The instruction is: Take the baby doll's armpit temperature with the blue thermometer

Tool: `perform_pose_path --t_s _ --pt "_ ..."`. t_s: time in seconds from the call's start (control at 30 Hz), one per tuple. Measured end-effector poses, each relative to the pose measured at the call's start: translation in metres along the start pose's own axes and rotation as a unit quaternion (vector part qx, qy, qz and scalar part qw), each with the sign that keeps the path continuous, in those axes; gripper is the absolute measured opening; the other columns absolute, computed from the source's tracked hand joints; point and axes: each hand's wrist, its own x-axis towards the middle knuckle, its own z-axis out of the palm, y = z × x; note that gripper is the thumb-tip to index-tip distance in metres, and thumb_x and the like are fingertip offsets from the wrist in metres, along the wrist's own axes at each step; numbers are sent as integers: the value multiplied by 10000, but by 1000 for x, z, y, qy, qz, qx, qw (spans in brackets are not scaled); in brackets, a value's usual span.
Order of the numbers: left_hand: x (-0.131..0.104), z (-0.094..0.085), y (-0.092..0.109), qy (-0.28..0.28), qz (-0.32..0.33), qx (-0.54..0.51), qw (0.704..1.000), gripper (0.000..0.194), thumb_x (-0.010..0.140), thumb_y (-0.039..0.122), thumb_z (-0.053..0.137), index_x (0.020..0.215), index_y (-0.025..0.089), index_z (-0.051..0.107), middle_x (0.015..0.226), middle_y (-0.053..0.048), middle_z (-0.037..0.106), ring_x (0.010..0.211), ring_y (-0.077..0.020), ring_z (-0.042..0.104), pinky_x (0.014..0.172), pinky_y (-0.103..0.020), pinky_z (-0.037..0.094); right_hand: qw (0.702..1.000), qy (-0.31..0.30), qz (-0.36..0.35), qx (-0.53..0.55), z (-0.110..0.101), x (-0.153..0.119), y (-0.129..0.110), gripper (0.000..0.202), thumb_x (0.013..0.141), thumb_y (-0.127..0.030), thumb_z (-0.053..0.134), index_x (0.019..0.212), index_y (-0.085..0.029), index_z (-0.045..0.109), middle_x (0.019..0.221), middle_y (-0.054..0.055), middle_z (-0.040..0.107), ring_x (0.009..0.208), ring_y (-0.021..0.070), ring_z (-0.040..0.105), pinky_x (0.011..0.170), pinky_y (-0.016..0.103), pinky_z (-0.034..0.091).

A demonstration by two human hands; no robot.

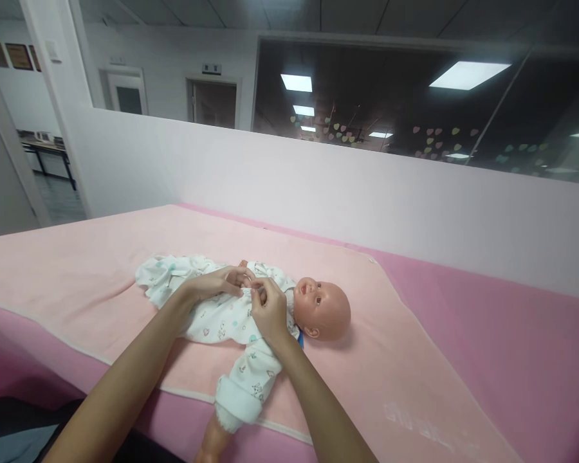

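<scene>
A baby doll lies on its back, its bald head toward the right. It wears a white printed garment with long sleeves; one cuff is folded back near the front edge. My left hand rests on the doll's chest, fingers bent and closed on the garment's front. Beside it, my right hand pinches the same cloth just below the doll's neck. The fingertips of both hands nearly meet, and small details between them are hidden. A bit of blue shows beside the doll's neck.
A peach blanket lies over a pink padded surface. Behind it stands a low white wall with a dark window above. At the far left, a desk is seen through an opening.
</scene>
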Motion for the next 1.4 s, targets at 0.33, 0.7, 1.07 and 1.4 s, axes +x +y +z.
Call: perform_pose_path --t_s 0.33,0.7,1.07,1.4 --pt "-1 1 3 -21 -5 -2 1000 284 643 158 647 915 168 563 861 -37 542 824 -160 519 744 -259 416 1000 -5 -5 -20 -2 0 -2 153 753 -165 442 820 -204 574 766 6 596 591 126 516 546 226 391" --pt "-2 3 5 -30 4 -9 999 227 632 164 663 823 163 540 808 -15 527 770 -137 506 710 -240 396 1000 -17 -8 -21 -3 -1 -3 156 759 -165 447 832 -207 578 785 6 601 606 129 522 551 226 389" --pt "-2 4 2 5 10 6 1000 211 623 168 672 781 163 532 759 -2 488 729 -129 478 659 -231 383 1000 -22 -5 -21 -4 -1 -5 172 753 -135 427 808 -208 573 794 1 598 611 121 514 550 219 370" --pt "0 1 1 -4 -3 23 1000 177 635 220 683 740 158 554 812 -17 541 799 -154 513 719 -258 414 1000 2 8 -14 -1 0 -1 132 757 -163 436 784 -190 562 749 0 581 591 113 499 563 218 368"
